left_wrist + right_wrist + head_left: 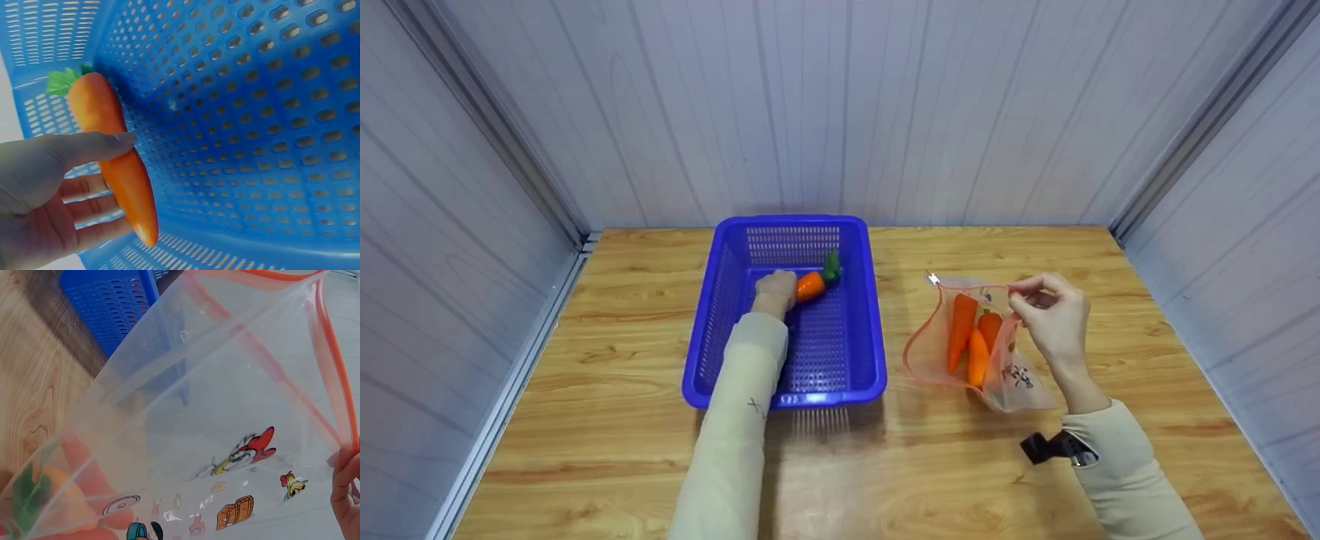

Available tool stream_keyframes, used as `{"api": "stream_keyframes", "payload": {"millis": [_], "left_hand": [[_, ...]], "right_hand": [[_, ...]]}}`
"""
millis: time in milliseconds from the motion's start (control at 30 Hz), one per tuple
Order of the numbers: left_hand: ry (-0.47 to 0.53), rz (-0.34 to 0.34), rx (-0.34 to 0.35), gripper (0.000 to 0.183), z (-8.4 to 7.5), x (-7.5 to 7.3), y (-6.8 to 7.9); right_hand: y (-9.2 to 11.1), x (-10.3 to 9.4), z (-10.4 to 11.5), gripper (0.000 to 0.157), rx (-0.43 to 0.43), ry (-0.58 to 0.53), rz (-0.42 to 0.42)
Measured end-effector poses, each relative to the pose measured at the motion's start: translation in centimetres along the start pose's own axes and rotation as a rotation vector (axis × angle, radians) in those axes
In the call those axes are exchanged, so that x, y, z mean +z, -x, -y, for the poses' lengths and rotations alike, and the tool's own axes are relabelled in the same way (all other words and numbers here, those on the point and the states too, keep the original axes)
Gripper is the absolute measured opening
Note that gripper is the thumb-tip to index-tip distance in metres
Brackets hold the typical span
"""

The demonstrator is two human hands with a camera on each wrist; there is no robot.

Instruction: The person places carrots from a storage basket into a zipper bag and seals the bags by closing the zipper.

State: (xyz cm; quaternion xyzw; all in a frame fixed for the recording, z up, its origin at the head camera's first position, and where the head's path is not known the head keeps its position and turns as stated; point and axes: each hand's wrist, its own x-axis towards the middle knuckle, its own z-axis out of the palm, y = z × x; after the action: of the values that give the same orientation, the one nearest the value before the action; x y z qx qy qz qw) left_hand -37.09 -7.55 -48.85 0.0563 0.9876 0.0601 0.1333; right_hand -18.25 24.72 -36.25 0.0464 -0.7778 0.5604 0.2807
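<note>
Head view, left of centre: we see the left hand [776,291] gripping a carrot [811,286] at mid-length, probably for balance, inside the blue basket [877,352]. Right of centre, the right hand [1056,313] pinches the clear bag [1024,386] by its edge, we think to spread its mouth around three other carrots [962,324].

left hand [775,292] on a carrot [811,286] in the blue basket [874,330], right hand [1055,315] pinches a see-through bag [928,356], carrots [962,326] inside!
</note>
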Motion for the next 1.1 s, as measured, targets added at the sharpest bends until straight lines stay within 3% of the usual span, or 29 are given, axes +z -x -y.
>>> {"api": "stream_keyframes", "payload": {"millis": [67,633,1100], "left_hand": [[0.000,0.024,-0.013,0.029,-0.9,-2.0,2.3],[0.069,-0.146,0.009,0.028,-2.3,-5.2,5.8],[0.059,-0.258,0.092,0.036,-4.9,-6.9,10.8]], "right_hand": [[0.0,0.1,0.0,0.005,0.002,-0.003,0.000],[0.1,0.2,-0.1,0.005,-0.002,0.007,0.002],[0.2,0.5,0.1,0.005,-0.023,0.035,0.011]]}}
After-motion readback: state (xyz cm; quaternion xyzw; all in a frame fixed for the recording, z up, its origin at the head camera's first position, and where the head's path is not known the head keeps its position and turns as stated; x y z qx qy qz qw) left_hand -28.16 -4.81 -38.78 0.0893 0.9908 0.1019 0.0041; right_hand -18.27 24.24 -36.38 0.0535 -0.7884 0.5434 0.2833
